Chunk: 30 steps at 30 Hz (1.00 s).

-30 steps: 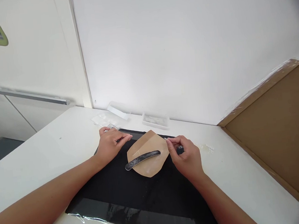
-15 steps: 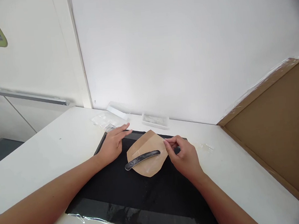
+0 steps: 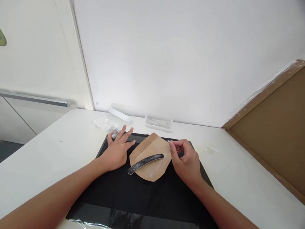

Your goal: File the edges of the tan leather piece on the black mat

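Observation:
A tan paper tray (image 3: 152,171) with raised, folded sides lies on the black mat (image 3: 138,194). Across the tray rests a curved dark nail file (image 3: 145,162), dusted with whitish powder, one end sticking out over the left side. My right hand (image 3: 185,158) is at the tray's right edge, thumb and fingertips pinched on a small whitish piece (image 3: 168,141) too tiny to name. To the left of the tray, my left hand (image 3: 117,151) is spread over the mat's far left corner and holds nothing. A small clear packet (image 3: 113,131) lies just beyond its fingers.
At the back of the white table (image 3: 64,147) are a clear plastic bag (image 3: 103,121), a whitish open box or lid (image 3: 120,113) and a shallow translucent box (image 3: 158,123). Small whitish bits (image 3: 211,151) lie in rows at right. A brown cardboard panel (image 3: 282,135) borders the right side.
My left hand has spread its fingers wider and turned them more toward the table's back. My right hand has shifted slightly, and the pinched piece now shows above its fingertips.

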{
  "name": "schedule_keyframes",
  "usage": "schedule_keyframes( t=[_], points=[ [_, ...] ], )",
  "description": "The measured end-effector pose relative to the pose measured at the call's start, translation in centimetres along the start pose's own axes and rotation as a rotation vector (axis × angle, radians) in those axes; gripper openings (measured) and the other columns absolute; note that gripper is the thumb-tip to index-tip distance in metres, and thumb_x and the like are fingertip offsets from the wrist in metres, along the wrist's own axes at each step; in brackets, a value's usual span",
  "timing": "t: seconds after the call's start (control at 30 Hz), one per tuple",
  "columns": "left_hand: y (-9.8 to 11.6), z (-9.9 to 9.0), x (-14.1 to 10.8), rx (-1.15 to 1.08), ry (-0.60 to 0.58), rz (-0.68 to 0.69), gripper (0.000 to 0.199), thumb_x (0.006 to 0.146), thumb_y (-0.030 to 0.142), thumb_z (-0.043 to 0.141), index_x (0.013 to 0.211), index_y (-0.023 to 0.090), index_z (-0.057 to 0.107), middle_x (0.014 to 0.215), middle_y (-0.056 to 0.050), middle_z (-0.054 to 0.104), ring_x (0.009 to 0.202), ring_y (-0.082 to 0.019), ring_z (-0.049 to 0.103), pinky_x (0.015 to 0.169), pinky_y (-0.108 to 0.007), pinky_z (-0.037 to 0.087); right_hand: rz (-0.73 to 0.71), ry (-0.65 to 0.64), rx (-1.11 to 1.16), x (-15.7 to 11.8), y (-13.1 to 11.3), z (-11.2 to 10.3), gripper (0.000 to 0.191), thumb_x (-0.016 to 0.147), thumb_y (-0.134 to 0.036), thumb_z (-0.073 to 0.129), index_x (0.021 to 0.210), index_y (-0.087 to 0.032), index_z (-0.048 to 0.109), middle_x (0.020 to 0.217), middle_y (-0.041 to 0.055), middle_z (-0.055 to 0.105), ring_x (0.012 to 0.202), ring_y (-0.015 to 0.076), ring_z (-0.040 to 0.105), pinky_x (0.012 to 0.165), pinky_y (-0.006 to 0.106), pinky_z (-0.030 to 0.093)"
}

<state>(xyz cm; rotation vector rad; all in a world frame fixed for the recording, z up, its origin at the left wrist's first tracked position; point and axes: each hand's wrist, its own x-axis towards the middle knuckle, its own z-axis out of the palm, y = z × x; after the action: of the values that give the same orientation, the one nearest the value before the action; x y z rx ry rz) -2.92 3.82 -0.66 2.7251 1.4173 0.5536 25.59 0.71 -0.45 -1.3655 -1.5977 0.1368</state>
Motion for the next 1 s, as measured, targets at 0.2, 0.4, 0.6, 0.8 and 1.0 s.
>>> schedule_keyframes(
  t=[0.2,0.4,0.6,0.8,1.0],
  points=[
    [0.7,0.1,0.0,-0.028,-0.025,0.068,0.062,0.088,0.003,0.044,0.141,0.028,0.062,0.165,-0.007,0.04,0.159,-0.041,0.012,0.117,-0.075,0.007,-0.105,0.022,0.039,-0.8,-0.4,1.1,0.017,0.099,-0.037,0.06,0.093,-0.022,0.063,0.085,0.0031,0.066,0.075,0.0194,0.063,0.069,0.033,0.051],
    [1.8,0.5,-0.2,-0.065,-0.041,0.13,0.07,0.084,0.002,0.046,0.145,0.033,0.057,0.166,-0.004,0.039,0.159,-0.039,0.008,0.116,-0.073,0.007,-0.126,0.058,0.061,-1.2,-1.1,1.8,0.015,0.1,-0.035,0.059,0.093,-0.022,0.062,0.082,0.0021,0.062,0.074,0.0189,0.061,0.069,0.032,0.049],
    [2.7,0.3,-0.4,-0.12,-0.073,0.189,0.065,0.089,0.007,0.046,0.149,0.029,0.052,0.163,-0.005,0.044,0.16,-0.039,0.005,0.116,-0.072,0.008,-0.065,0.112,0.166,-1.5,-1.0,2.3,0.014,0.1,-0.034,0.06,0.096,-0.021,0.063,0.085,0.0024,0.062,0.079,0.0186,0.063,0.073,0.033,0.051],
    [3.5,0.3,-0.7,-0.151,-0.135,0.265,0.072,0.087,0.006,0.047,0.155,0.031,0.044,0.165,-0.004,0.04,0.159,-0.041,0.0,0.115,-0.072,0.01,-0.055,0.067,0.251,-1.4,-0.8,2.7,0.015,0.1,-0.036,0.061,0.096,-0.021,0.062,0.086,0.0019,0.06,0.08,0.0182,0.063,0.074,0.033,0.051],
    [3.6,0.5,-0.6,-0.15,-0.164,0.289,0.068,0.088,0.008,0.048,0.149,0.037,0.051,0.163,0.0,0.044,0.159,-0.043,0.004,0.113,-0.071,0.015,-0.052,0.012,0.264,-1.2,-1.0,2.8,0.013,0.1,-0.034,0.061,0.095,-0.022,0.061,0.088,0.0018,0.063,0.082,0.0185,0.065,0.075,0.032,0.051]
  ],
)
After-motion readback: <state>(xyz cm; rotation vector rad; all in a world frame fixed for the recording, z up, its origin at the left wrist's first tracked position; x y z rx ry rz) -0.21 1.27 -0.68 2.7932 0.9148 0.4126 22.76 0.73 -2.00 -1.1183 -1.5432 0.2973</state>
